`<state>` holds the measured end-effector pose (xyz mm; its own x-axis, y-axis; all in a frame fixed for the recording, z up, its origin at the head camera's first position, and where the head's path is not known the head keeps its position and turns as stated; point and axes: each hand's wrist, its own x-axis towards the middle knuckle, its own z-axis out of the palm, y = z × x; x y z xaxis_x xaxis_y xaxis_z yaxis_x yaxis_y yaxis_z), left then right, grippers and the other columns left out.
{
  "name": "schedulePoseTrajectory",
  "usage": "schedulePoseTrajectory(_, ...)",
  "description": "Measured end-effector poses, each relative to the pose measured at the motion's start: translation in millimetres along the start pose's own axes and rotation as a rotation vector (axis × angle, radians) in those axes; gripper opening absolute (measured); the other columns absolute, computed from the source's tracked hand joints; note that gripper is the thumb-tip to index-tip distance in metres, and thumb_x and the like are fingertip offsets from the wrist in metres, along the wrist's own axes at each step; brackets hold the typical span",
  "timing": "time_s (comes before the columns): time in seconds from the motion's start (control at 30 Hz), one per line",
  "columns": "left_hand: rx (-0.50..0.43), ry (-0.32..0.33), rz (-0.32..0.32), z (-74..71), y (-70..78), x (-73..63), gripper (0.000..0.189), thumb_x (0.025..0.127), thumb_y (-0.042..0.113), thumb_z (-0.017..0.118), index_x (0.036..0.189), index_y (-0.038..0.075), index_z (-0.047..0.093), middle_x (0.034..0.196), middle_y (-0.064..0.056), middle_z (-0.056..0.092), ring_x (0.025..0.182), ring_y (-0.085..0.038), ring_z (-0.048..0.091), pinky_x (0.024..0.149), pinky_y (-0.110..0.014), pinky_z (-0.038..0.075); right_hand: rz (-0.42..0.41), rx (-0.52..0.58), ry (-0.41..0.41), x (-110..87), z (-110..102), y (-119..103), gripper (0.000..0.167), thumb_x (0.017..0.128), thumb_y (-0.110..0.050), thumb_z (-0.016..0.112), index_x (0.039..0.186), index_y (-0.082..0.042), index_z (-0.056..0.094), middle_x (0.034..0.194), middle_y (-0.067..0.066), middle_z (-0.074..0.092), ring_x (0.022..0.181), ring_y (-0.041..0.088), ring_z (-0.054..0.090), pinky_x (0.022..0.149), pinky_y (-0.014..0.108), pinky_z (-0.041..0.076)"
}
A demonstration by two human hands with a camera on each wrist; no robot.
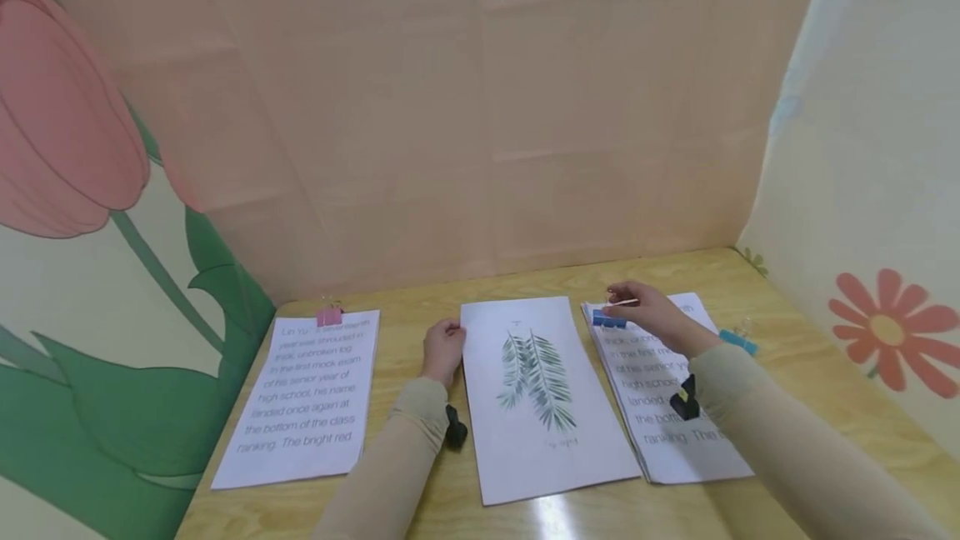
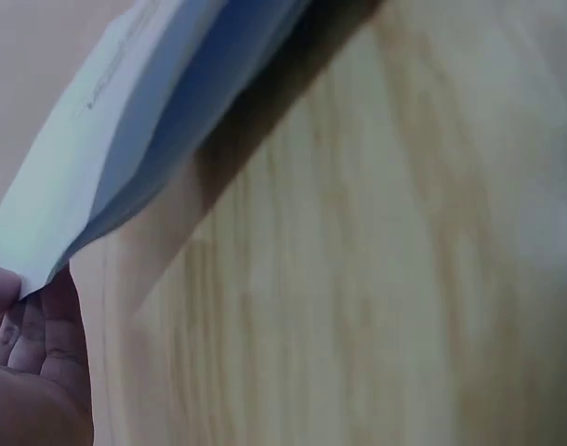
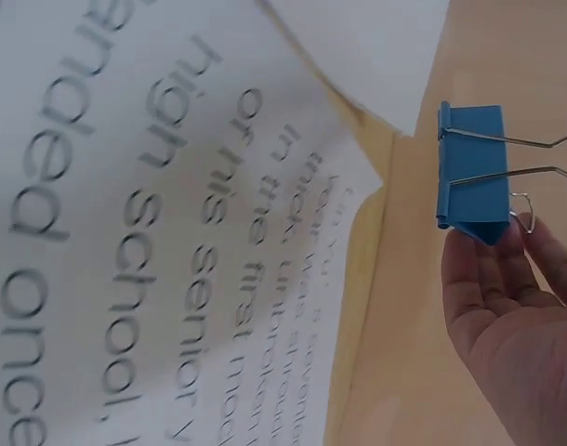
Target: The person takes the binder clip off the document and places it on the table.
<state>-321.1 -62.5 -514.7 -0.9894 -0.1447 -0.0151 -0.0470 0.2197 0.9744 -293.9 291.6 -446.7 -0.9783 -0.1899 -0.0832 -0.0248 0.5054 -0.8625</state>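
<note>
In the middle of the table lies a stack of paper (image 1: pixel 600 448) with a green leaf print on its top sheet. My left hand (image 1: pixel 444 351) pinches the stack's upper left edge; in the left wrist view the thumb lies on top and fingers are underneath the lifted sheets (image 2: pixel 65 177). My right hand (image 1: pixel 648 313) holds a blue binder clip (image 3: pixel 477 172) by its wire handles and body, over the top left corner of the right printed stack (image 1: pixel 645 407). The clip is apart from the paper in the right wrist view.
On the left lies another printed stack (image 1: pixel 300 407) with a pink binder clip (image 1: pixel 328 317) at its top. A second, lighter blue binder clip (image 1: pixel 738 342) sits at the right stack's right side. Walls stand around the wooden table (image 1: pixel 420 498).
</note>
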Motion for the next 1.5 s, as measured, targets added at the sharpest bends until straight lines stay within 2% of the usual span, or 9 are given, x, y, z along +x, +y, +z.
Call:
schedulePoseTrajectory(0.2, 0.022, -0.003, -0.001, 0.6, -0.2, 1.0, 0.023, 0.098, 0.000, 0.059, 0.117, -0.010, 0.068, 0.109, -0.021, 0.069, 0.098, -0.029, 0.064, 0.087, -0.042, 0.054, 0.063, -0.040, -0.006, -9.4, -4.1, 12.3, 0.072, 0.102, -0.030, 0.067, 0.152, 0.011, 0.035, 0.145, 0.031, 0.047, 0.133, 0.048, 0.046, 0.110, 0.063, 0.036)
schedulePoseTrajectory(0.6, 0.078, -0.029, -0.015, 1.1, -2.5, -0.1, 0.028, 0.099, 0.001, 0.057, 0.122, -0.011, 0.067, 0.115, -0.023, 0.068, 0.106, -0.033, 0.064, 0.092, -0.045, 0.053, 0.161, -0.190, -0.064, -20.1, 4.4, 37.3, 0.069, 0.102, -0.037, 0.064, 0.149, 0.008, 0.044, 0.141, 0.030, 0.052, 0.131, 0.048, 0.049, 0.107, 0.063, 0.039)
schedulePoseTrajectory(0.77, 0.091, -0.049, -0.040, 1.7, -1.7, 0.2, 0.030, 0.099, 0.001, 0.054, 0.124, -0.010, 0.066, 0.115, -0.022, 0.068, 0.104, -0.031, 0.064, 0.090, -0.044, 0.054, 0.196, -0.173, -0.074, -23.2, 7.2, 40.4, 0.068, 0.104, -0.039, 0.061, 0.147, 0.011, 0.045, 0.143, 0.033, 0.051, 0.130, 0.048, 0.050, 0.109, 0.064, 0.038)
schedulePoseTrajectory(0.97, 0.090, -0.096, -0.091, 0.8, -2.2, -0.4, 0.035, 0.102, 0.005, 0.053, 0.132, -0.010, 0.062, 0.134, -0.027, 0.061, 0.126, -0.039, 0.056, 0.103, -0.049, 0.048, 0.253, -0.149, -0.091, -26.5, 8.9, 40.7, 0.066, 0.107, -0.039, 0.054, 0.149, 0.011, 0.042, 0.147, 0.032, 0.048, 0.134, 0.048, 0.047, 0.111, 0.066, 0.033)
schedulePoseTrajectory(1.13, 0.072, -0.113, -0.111, -2.9, -0.1, -0.2, 0.042, 0.105, 0.011, 0.052, 0.140, -0.011, 0.055, 0.144, -0.029, 0.054, 0.136, -0.041, 0.048, 0.110, -0.050, 0.042, 0.226, -0.185, -0.083, -27.0, 10.5, 38.5, 0.063, 0.107, -0.037, 0.053, 0.147, 0.011, 0.044, 0.146, 0.033, 0.048, 0.132, 0.048, 0.048, 0.110, 0.066, 0.035)
schedulePoseTrajectory(1.33, 0.059, -0.087, -0.117, -10.1, 4.8, -1.1, 0.044, 0.106, 0.013, 0.050, 0.145, -0.009, 0.050, 0.140, -0.028, 0.057, 0.130, -0.040, 0.054, 0.109, -0.049, 0.044, 0.227, -0.207, -0.049, -23.7, 11.5, 39.7, 0.065, 0.108, -0.038, 0.050, 0.150, 0.010, 0.041, 0.151, 0.034, 0.042, 0.138, 0.052, 0.039, 0.112, 0.066, 0.032)
schedulePoseTrajectory(1.5, 0.040, -0.056, -0.121, -13.8, 4.7, -0.9, 0.043, 0.105, 0.012, 0.053, 0.144, -0.006, 0.051, 0.137, -0.025, 0.059, 0.125, -0.038, 0.056, 0.107, -0.049, 0.045, 0.196, -0.168, 0.038, -19.6, 14.2, 35.8, 0.064, 0.109, -0.035, 0.048, 0.153, 0.010, 0.035, 0.152, 0.035, 0.040, 0.141, 0.053, 0.036, 0.113, 0.064, 0.032)
